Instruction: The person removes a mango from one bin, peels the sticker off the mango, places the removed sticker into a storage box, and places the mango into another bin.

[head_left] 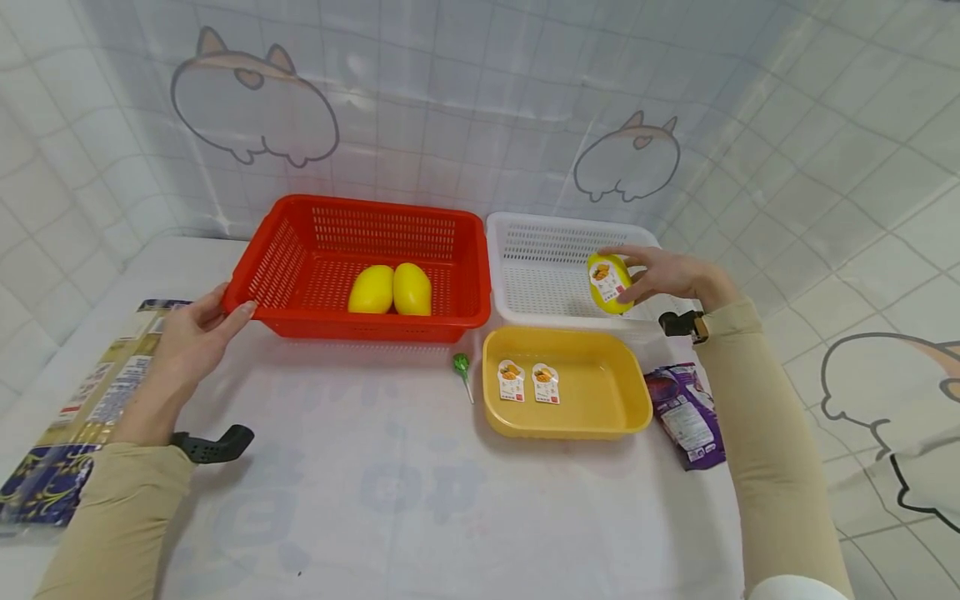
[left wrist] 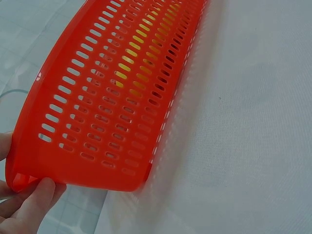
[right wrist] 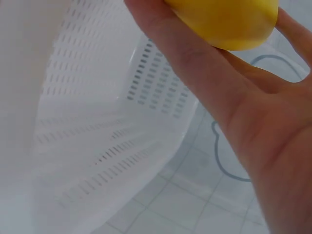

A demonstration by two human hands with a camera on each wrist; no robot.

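White-clothed bench (head_left: 420, 500), cartoon backdrop. Right hand (head_left: 671, 275) clamped on labelled yellow fruit (head_left: 609, 283) over white basket (head_left: 525, 250); left hand (head_left: 191, 337) gripping red basket (head_left: 450, 321) corner. Best kept steady, fruit held level.

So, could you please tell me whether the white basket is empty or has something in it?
Empty, as far as visible: the white basket shows bare slotted floor. The labelled yellow fruit is held above it by the right hand.

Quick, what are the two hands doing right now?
Left hand: fingers curled round the corner of the red basket, gripping it.
Right hand: holding a yellow fruit with a sticker, over the white basket.
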